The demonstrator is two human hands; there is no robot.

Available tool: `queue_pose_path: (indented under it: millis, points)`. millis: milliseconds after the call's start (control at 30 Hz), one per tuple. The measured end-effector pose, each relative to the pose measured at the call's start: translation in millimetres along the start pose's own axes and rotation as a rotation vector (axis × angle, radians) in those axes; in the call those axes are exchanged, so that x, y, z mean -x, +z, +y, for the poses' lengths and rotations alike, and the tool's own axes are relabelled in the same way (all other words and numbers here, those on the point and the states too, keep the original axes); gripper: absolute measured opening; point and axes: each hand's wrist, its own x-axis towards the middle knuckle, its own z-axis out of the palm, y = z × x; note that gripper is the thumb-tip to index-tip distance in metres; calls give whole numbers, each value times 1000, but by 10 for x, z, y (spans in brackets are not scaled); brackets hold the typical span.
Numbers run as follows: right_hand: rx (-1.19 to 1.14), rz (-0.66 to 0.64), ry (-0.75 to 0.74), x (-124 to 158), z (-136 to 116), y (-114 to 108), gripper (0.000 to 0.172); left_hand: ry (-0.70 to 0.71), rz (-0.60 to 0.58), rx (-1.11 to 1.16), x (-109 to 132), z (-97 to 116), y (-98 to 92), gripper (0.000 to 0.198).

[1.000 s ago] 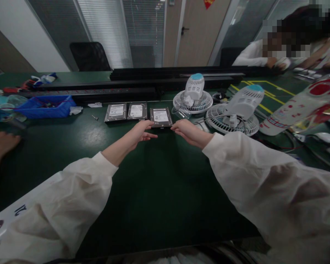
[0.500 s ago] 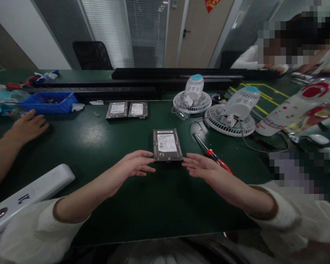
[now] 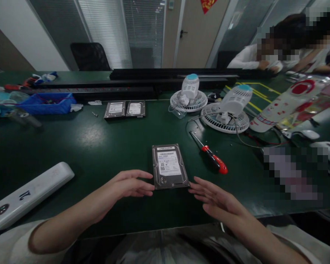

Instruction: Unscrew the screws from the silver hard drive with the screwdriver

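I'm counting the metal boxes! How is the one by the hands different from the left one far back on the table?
The grey metal hard drive with a white label lies alone near the front edge, the left hand and right hand at its near corners. The far left grey hard drive lies at the back, beside a twin drive, no hand near. Both lie flat, label up.

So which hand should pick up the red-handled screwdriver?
Right. The right hand lies open by the near right corner of the hard drive, on the same side as the screwdriver. The left hand would probably have to cross the drive.
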Motion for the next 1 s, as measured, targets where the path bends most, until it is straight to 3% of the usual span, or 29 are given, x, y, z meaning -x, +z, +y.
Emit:
queue_pose_path:
  millis: [267,400,467,600,667,733,833,1000]
  points:
    - [47,23,-26,-16,16,16,70,40,13,-82,-118,1,-13,47]
    - [265,62,-77,9,-131,-73,71,112,31,-253,-209,79,-60,41]
    - [447,130,-153,-14,-239,-173,63,196,84,-387,-302,132,-97,37]
    - [877,418,-350,-218,-402,-390,43,462,175,-668,-587,315,-91,28]
    - [1134,548,-284,-371,-430,-446,41,578,220,-857,-763,423,-25,28]
    - [1281,595,-92,-512,-428,-453,45,667,295,-1008,-934,506,68,28]
    - [1287,563,30,-643,-398,-418,48,712,297,-1081,-1125,544,201,31]
    - [1217,531,91,-673,-333,-444,41,705,232,-1160,-1226,466,257,38]
